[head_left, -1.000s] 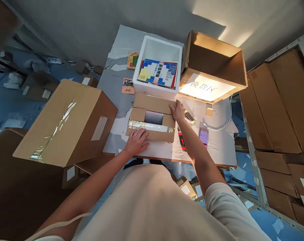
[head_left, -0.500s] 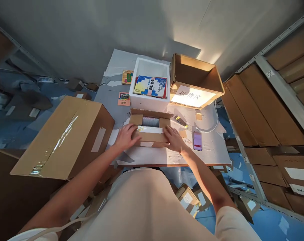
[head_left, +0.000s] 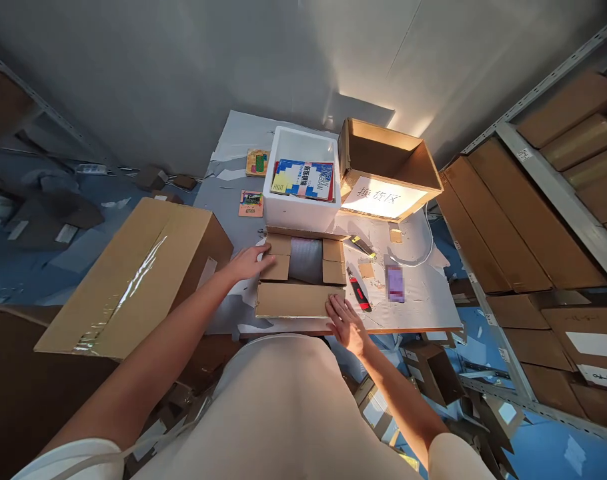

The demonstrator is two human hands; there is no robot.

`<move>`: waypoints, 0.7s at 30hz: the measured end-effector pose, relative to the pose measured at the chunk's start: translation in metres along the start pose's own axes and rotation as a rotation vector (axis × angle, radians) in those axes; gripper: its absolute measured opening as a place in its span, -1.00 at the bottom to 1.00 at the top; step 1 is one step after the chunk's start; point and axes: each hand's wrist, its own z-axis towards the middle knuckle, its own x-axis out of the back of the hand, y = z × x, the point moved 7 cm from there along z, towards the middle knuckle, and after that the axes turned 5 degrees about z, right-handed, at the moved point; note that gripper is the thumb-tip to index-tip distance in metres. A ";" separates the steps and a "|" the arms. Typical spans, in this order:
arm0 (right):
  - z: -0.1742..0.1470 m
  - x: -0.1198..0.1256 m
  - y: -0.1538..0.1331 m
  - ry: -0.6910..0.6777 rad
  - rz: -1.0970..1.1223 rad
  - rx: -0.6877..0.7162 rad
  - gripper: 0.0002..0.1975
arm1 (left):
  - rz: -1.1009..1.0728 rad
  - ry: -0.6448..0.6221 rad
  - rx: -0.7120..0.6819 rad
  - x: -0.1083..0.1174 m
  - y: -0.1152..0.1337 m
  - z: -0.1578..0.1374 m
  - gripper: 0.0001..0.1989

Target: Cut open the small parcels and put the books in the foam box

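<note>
A small cardboard box (head_left: 273,301) sits on the table before me, its long near flap folded out toward me and its short end flaps lying inward. Through the gap between them shows something wrapped in clear or bubble-like plastic (head_left: 306,259). My left hand (head_left: 249,262) is at the box's left side, fingers outstretched with the tips on the left end flap. My right hand (head_left: 347,325) rests its spread fingers on the right end of the near flap. Just beyond it lies a red and black utility knife (head_left: 358,291). A yellow and black utility knife (head_left: 362,246) is farther back.
Behind the box stand a white foam bin (head_left: 301,215) holding books (head_left: 303,179) and an open carton (head_left: 423,170) with a handwritten sheet. Two small booklets lie left. A phone (head_left: 395,283) lies right. A large taped carton (head_left: 118,267) flanks the table; loaded shelves (head_left: 528,157) stand right.
The box's near flap has swung open toward me, exposing the end flaps and plastic. My right hand has moved nearer my body, and the red knife is now visible. My left hand shifted slightly.
</note>
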 end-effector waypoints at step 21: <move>0.162 0.029 0.007 -0.501 -0.403 -0.056 -0.72 | 0.667 -0.130 -0.296 -0.038 0.109 0.028 -0.88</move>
